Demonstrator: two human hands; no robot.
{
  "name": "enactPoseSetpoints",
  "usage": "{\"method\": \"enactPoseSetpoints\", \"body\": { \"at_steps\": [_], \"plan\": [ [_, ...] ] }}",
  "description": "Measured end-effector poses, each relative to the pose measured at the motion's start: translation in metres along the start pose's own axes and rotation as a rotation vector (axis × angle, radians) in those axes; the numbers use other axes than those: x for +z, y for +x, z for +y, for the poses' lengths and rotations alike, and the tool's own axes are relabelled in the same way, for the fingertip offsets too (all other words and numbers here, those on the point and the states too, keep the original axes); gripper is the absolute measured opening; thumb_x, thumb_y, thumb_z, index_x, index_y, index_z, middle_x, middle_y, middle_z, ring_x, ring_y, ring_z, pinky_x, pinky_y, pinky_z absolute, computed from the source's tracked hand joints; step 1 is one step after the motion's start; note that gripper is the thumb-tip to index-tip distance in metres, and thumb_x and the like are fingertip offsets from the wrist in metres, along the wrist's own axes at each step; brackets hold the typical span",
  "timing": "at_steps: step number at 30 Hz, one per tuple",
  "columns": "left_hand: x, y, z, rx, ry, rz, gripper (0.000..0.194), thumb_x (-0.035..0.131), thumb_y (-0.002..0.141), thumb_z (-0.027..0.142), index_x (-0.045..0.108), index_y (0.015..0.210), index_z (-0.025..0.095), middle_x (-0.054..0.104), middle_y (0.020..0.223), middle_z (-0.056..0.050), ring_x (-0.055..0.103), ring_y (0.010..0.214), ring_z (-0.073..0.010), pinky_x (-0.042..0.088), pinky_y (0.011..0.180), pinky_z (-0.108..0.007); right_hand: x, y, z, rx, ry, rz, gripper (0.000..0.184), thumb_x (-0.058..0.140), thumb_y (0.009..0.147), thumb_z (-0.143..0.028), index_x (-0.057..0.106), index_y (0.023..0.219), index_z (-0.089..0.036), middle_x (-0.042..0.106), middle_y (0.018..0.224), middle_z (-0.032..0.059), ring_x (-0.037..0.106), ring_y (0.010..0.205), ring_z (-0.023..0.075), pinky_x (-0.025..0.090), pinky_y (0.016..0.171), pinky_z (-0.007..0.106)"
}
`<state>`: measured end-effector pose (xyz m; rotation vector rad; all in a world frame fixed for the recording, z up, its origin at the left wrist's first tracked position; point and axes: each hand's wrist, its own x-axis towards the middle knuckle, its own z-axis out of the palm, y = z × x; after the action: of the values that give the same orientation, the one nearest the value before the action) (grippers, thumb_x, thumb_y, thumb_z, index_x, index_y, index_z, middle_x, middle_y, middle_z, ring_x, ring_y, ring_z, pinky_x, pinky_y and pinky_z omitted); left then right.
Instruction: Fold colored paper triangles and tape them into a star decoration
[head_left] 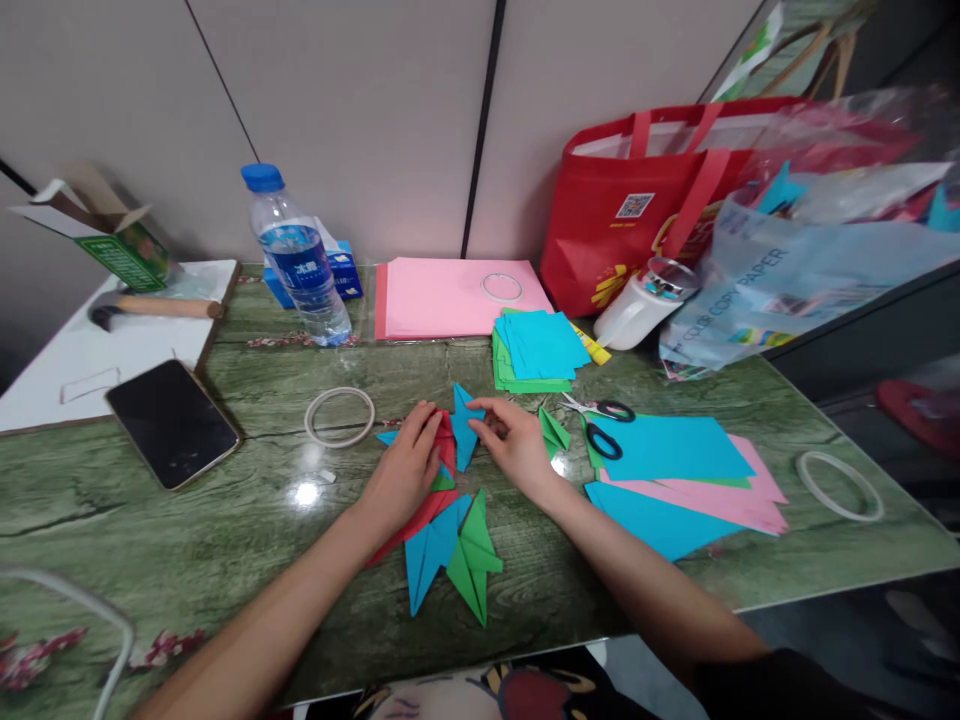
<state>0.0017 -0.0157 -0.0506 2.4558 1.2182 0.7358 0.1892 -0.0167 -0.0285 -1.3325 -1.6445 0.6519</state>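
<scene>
My right hand (pixel 517 445) pinches a blue folded paper piece (pixel 463 428) between thumb and fingertips, its points facing away from me and towards me. To its left, my left hand (pixel 407 460) has its fingers closed on a red folded paper piece (pixel 445 440), part of a group of joined folded pieces on the table. Nearer to me, the group shows another blue piece (pixel 426 555) and a green piece (pixel 475 560). My left hand and wrist hide part of this group. A loose green folded piece (pixel 553 432) lies just right of my right hand.
Black-handled scissors (pixel 604 430) rest by blue and pink paper sheets (pixel 667 447). Behind are square blue papers (pixel 544 343), a pink stack (pixel 450 295), a water bottle (pixel 300 260) and a red bag (pixel 622 210). A phone (pixel 174 423) and a tape ring (pixel 340 417) lie left.
</scene>
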Motion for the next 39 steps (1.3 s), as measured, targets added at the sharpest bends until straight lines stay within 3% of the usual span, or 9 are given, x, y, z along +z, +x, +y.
{"method": "enactPoseSetpoints", "body": {
  "at_steps": [8, 23, 30, 39],
  "plan": [
    [0.0, 0.001, 0.0, 0.035, 0.005, -0.002, 0.048, 0.035, 0.089, 0.013, 0.035, 0.137, 0.016, 0.036, 0.143, -0.014, 0.031, 0.135, -0.0241, 0.036, 0.108, -0.046, 0.004, 0.001, 0.001, 0.253, 0.26, -0.011, 0.026, 0.063, 0.075, -0.034, 0.062, 0.095, -0.019, 0.052, 0.063, -0.003, 0.058, 0.053, 0.0137, 0.05, 0.05, 0.026],
    [0.0, 0.002, 0.003, 0.006, 0.027, -0.046, 0.049, 0.035, 0.087, 0.009, 0.034, 0.136, 0.013, 0.035, 0.144, -0.015, 0.029, 0.136, -0.0229, 0.034, 0.11, -0.044, 0.006, 0.008, 0.007, 0.439, 0.461, -0.013, 0.036, 0.069, 0.065, -0.041, 0.061, 0.088, -0.015, 0.058, 0.063, -0.0033, 0.062, 0.045, 0.0124, 0.048, 0.041, 0.022],
    [-0.001, 0.004, 0.002, 0.027, 0.053, -0.085, 0.053, 0.034, 0.084, 0.005, 0.036, 0.136, 0.011, 0.038, 0.143, -0.013, 0.022, 0.139, -0.0222, 0.032, 0.111, -0.044, 0.005, -0.001, 0.005, 0.371, 0.322, -0.031, 0.03, 0.065, 0.071, -0.036, 0.059, 0.093, -0.017, 0.06, 0.06, -0.0027, 0.066, 0.05, 0.0167, 0.047, 0.042, 0.023],
    [0.004, 0.004, -0.002, 0.074, 0.139, -0.093, 0.055, 0.034, 0.081, 0.005, 0.038, 0.135, 0.01, 0.039, 0.143, -0.013, 0.025, 0.137, -0.0237, 0.027, 0.112, -0.051, 0.007, -0.001, 0.006, 0.357, 0.294, -0.035, 0.031, 0.066, 0.071, -0.038, 0.059, 0.093, -0.016, 0.064, 0.063, -0.0007, 0.067, 0.051, 0.0178, 0.048, 0.045, 0.024]
  ]
}}
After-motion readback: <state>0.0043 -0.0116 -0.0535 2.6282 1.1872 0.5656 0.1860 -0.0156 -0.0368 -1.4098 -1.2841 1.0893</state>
